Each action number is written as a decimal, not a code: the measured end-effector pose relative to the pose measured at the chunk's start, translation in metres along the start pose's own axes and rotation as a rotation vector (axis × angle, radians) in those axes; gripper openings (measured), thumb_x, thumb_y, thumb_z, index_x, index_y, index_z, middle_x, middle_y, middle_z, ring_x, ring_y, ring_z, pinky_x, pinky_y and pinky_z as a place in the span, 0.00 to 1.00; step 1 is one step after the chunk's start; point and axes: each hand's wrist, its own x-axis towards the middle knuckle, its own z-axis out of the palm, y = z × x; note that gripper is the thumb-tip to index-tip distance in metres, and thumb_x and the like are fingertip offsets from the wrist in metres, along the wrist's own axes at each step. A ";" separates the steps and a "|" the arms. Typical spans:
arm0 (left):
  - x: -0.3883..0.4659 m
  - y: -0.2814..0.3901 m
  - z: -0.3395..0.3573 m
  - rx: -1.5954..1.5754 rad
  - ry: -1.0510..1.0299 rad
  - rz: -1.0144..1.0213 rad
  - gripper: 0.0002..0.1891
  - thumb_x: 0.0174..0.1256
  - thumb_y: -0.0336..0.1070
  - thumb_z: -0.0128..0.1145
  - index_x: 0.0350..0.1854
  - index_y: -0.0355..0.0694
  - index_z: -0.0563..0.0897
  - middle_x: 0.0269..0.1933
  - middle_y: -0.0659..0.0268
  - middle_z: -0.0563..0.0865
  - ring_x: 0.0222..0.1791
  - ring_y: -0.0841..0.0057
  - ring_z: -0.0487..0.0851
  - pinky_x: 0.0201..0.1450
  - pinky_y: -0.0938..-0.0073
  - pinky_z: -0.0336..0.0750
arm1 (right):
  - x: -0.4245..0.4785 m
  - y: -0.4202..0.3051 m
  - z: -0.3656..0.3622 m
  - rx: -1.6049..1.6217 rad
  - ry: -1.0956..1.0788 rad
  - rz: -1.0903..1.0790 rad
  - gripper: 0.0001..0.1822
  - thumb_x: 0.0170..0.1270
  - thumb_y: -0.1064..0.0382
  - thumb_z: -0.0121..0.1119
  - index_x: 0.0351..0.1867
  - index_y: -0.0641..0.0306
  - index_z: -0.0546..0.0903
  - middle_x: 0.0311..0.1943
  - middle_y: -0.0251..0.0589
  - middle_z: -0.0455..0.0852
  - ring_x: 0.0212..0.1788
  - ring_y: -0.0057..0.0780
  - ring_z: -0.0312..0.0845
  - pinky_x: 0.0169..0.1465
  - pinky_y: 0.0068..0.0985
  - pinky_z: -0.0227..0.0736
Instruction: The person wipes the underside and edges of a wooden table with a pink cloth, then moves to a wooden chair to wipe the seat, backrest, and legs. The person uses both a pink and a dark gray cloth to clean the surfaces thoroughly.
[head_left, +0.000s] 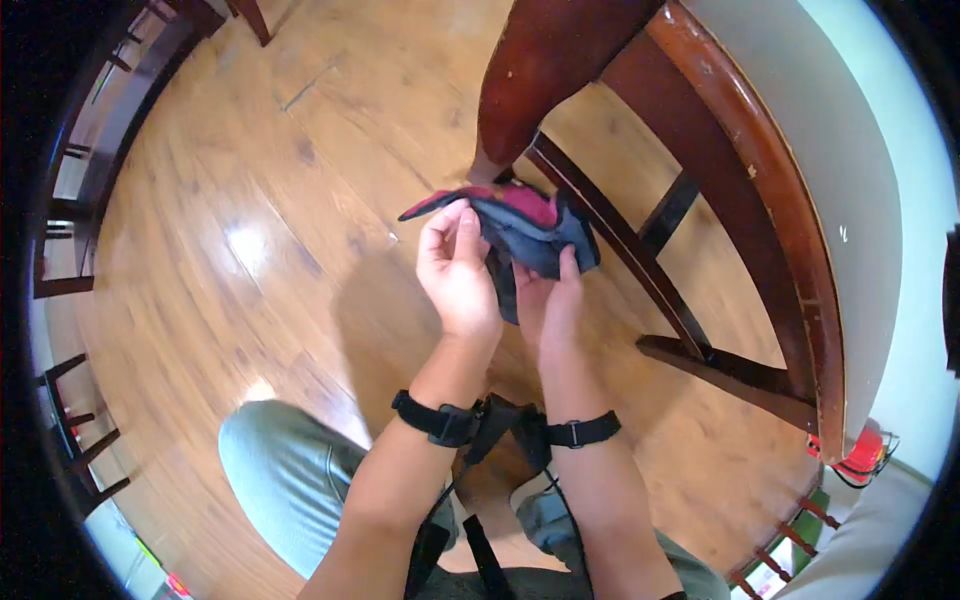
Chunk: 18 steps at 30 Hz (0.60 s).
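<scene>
A soft cloth item (517, 232), dark blue-grey with a magenta inner side and dark edging, is in both my hands over the floor. My left hand (457, 270) pinches its edge between thumb and fingers, near a pointed flap that sticks out to the left. From below, my right hand (551, 296) grips the item's right part, with the thumb on the near face and the fingers partly hidden. The cloth is folded and bunched, so its full shape cannot be told. Black straps with small devices circle both my wrists.
A chair with a reddish-brown wooden frame (757, 165) stands close on the right, one leg just beyond the cloth. Wood-plank floor (285, 187) lies below. More dark wooden furniture (112, 180) lines the left rim. A red object (862, 454) sits at the lower right.
</scene>
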 end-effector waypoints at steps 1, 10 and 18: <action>0.004 0.007 0.006 -0.009 -0.067 0.035 0.05 0.63 0.32 0.53 0.40 0.41 0.77 0.38 0.72 0.79 0.38 0.86 0.75 0.39 0.86 0.69 | 0.006 0.002 0.008 -0.009 -0.035 -0.053 0.19 0.68 0.56 0.43 0.55 0.63 0.69 0.53 0.40 0.74 0.56 0.30 0.68 0.61 0.29 0.61; 0.062 0.041 0.029 0.273 -0.313 0.399 0.18 0.62 0.30 0.55 0.53 0.38 0.68 0.45 0.66 0.74 0.45 0.80 0.71 0.52 0.79 0.67 | 0.067 0.059 0.050 -0.072 -0.178 -0.155 0.17 0.60 0.59 0.47 0.48 0.64 0.73 0.48 0.38 0.77 0.51 0.30 0.71 0.56 0.28 0.63; 0.113 -0.019 0.007 0.207 -0.731 0.331 0.32 0.68 0.54 0.40 0.67 0.37 0.53 0.64 0.61 0.62 0.65 0.73 0.57 0.67 0.72 0.49 | 0.116 0.074 0.010 -1.372 -0.446 -0.804 0.21 0.64 0.58 0.48 0.57 0.62 0.68 0.57 0.46 0.70 0.61 0.39 0.61 0.64 0.37 0.52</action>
